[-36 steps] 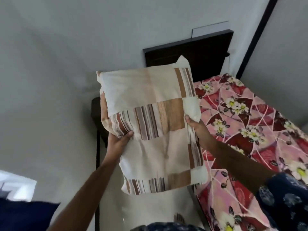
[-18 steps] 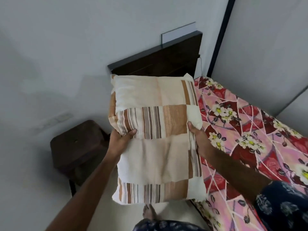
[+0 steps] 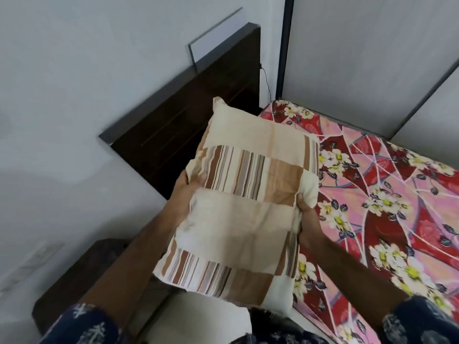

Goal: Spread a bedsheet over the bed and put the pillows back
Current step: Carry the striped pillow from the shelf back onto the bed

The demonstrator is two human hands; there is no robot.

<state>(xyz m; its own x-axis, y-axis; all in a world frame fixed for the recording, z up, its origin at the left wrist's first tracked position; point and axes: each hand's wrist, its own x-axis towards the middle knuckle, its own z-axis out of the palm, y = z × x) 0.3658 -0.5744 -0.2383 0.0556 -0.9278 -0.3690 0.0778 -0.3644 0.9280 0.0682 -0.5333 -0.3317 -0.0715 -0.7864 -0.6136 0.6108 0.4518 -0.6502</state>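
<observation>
A cream pillow [image 3: 243, 209] with brown striped patches hangs in the air between my two hands, tilted, its top corner toward the headboard. My left hand [image 3: 185, 194] grips its left edge with the thumb on top. My right hand [image 3: 306, 217] grips its right edge the same way. The pillow hovers over the left edge of the bed, where a pink and red flowered bedsheet [image 3: 387, 199] lies spread flat. No other pillow shows.
A dark wooden headboard [image 3: 178, 125] stands against the white wall behind the pillow. A dark brown side table [image 3: 82, 276] sits at the lower left beside the bed. Grey wardrobe panels [image 3: 360, 58] run along the bed's far side.
The pillow and both hands have moved forward and right toward the head of the bed, and the pillow now tilts. My view has swung down and right.
</observation>
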